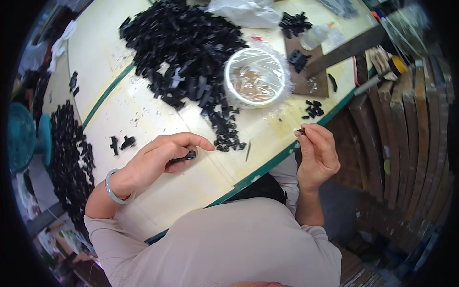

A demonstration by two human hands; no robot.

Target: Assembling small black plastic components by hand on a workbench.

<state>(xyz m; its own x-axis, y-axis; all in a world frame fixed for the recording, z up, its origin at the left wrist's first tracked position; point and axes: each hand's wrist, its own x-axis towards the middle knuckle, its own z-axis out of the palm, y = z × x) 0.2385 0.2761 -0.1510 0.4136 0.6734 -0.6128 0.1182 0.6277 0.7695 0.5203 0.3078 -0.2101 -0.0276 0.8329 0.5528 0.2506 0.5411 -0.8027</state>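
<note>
A pale cream worktable with a green edge band [143,119] is seen from above, and the largest thing on it is a heaped pile of small black plastic parts [184,48], far too many to be counted. A second dark heap of like parts [69,158] is noted off the table's left side. Beside the main pile stands one round white tub lined with clear plastic film [256,76], and beyond it one brown flat board [311,71] carrying a few more black parts. One clear squeeze bottle [315,36] lies at the far edge. Two loose black pieces [120,142] rest on the bare tabletop near the left hand. The left hand [162,160], with one pale green bangle [114,187] at its wrist, is laid on the table with fingers curled together over a small black plastic part [185,156]. The right hand [318,153] is raised off the table's edge, thumb and fingertips pinched on a tiny black piece [300,131] (its form is too small to tell). These parts are judged light, stiff and smooth, apt to slip; each is best taken by its sides in a fingertip pinch. One thin metal pin [248,150] lies between the hands.
</note>
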